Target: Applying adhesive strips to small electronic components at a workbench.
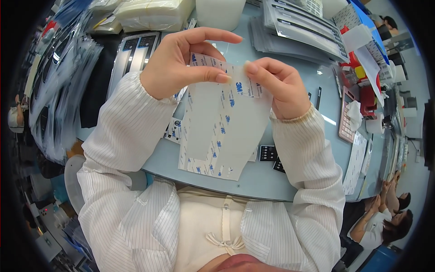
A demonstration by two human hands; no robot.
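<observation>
A pale, translucent adhesive-backed sheet (204, 122) with blue printed marks and a frame-shaped strip pattern hangs tilted in front of me above the table. My right hand (281, 86) pinches its upper right edge between thumb and fingers. At the upper left edge, my left hand (181, 63) has its thumb lying across the front and other fingers behind, with the index finger stretched out above. Partly covered by the sheet, a small white printed piece (174, 129) lies on the table near my left sleeve. Small black panels with buttons (268, 153) lie below my right wrist.
Plastic-sleeved sheets (68, 86) hang at the left, near silver-and-black panels (131, 52). Bagged stacks (154, 13) and a white roll (219, 13) stand at the back. More panels (303, 27) are piled back right. A pink calculator (346, 113) and crumpled tissue (354, 114) lie right. People sit far right.
</observation>
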